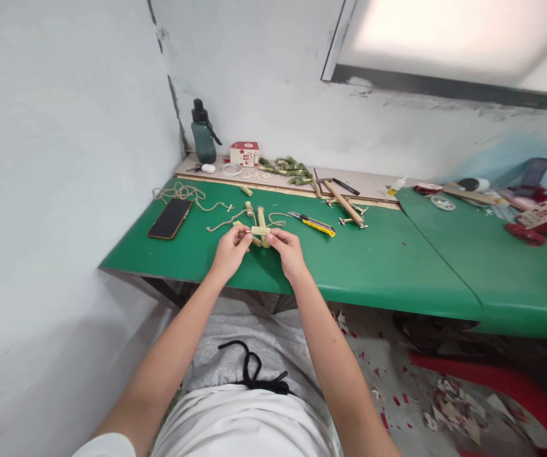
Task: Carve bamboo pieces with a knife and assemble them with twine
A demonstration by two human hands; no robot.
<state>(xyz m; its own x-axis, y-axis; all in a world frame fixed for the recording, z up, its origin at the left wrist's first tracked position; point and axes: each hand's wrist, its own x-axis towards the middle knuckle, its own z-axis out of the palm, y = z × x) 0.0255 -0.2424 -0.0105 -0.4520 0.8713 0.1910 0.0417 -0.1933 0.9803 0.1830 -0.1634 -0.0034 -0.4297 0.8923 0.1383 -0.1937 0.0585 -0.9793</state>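
Both hands meet over the green table (373,266), pinching a short pale bamboo piece (260,230) between them. My left hand (230,251) grips its left end, my right hand (289,249) its right end. The piece lies crosswise over other bamboo sticks (261,219) that rest on the table just beyond my fingers. A length of twine (221,222) trails from the sticks toward the left, and a further tangle of twine (181,192) lies near the table's far left corner.
A black phone (169,218) lies left of my hands, a yellow utility knife (315,223) to the right. Farther back are a wooden stick (344,203), green bamboo pieces (287,168), a dark bottle (204,134) and a red box (244,153). The wall stands close on the left.
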